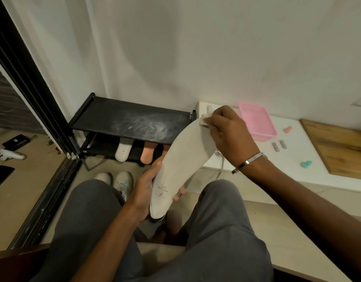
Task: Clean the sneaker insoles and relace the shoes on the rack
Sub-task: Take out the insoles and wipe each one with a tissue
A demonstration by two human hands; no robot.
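At 6 o'clock the left hand (146, 192) has its grip clamped on the heel of the light, floppy insole (176, 161); support both ends. At 1 o'clock the right hand (224, 129) pinches a cloth (204, 120) on its toe.

My left hand (144, 192) grips the heel of a grey insole (176, 165) while my right hand (226, 131) presses a white cloth (204, 120) onto its toe.

Single head-worn view, angled down, close over hands and lap.
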